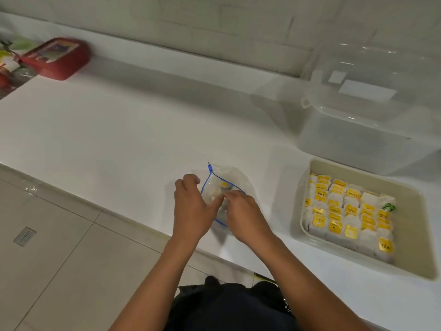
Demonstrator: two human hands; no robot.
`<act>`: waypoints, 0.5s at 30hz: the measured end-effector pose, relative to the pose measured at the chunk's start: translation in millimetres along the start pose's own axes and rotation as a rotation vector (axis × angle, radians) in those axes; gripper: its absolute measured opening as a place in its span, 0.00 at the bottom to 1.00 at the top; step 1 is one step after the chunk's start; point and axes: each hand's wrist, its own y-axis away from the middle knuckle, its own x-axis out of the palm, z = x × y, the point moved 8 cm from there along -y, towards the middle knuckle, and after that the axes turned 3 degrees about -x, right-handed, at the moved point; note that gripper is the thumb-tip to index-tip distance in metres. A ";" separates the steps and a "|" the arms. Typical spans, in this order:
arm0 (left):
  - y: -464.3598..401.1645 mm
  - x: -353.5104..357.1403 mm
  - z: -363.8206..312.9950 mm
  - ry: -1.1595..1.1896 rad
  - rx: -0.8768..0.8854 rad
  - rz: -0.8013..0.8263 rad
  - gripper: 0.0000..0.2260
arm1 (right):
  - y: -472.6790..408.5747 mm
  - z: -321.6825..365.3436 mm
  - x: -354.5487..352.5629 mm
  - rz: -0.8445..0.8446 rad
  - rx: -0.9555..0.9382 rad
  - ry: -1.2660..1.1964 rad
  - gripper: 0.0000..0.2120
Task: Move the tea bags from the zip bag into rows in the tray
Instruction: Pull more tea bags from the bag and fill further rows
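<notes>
A clear plastic zip bag [223, 187] with a blue zipper edge lies gaping on the white counter [119, 144], a few yellow-tagged tea bags [220, 189] inside. The left hand [192, 211] pinches its rim; the right hand [243, 211] reaches in, grip unclear. Right of the bag sits the beige rectangular tray [415, 235], lined with rows of yellow-tagged sachets [346, 211]. Beyond it stands a clear lidded tub [370, 115]; far left, a red box [59, 58].

Both forearms reach forward, left hand [191, 209] and right hand [243, 211] close together, fingers curled, thumbs nearly touching.
</notes>
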 end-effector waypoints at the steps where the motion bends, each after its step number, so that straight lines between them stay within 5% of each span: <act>1: -2.6 7.4 6.3 0.027 -0.054 0.051 0.27 | -5.9 -4.4 4.5 -0.013 0.026 0.036 0.13; 7: -15.3 21.6 20.0 0.008 -0.144 0.183 0.05 | -26.4 -15.5 21.2 -0.091 0.124 0.065 0.14; 15: -19.5 17.5 24.9 0.097 -0.172 0.253 0.05 | -30.4 -12.2 18.8 -0.133 0.158 0.117 0.07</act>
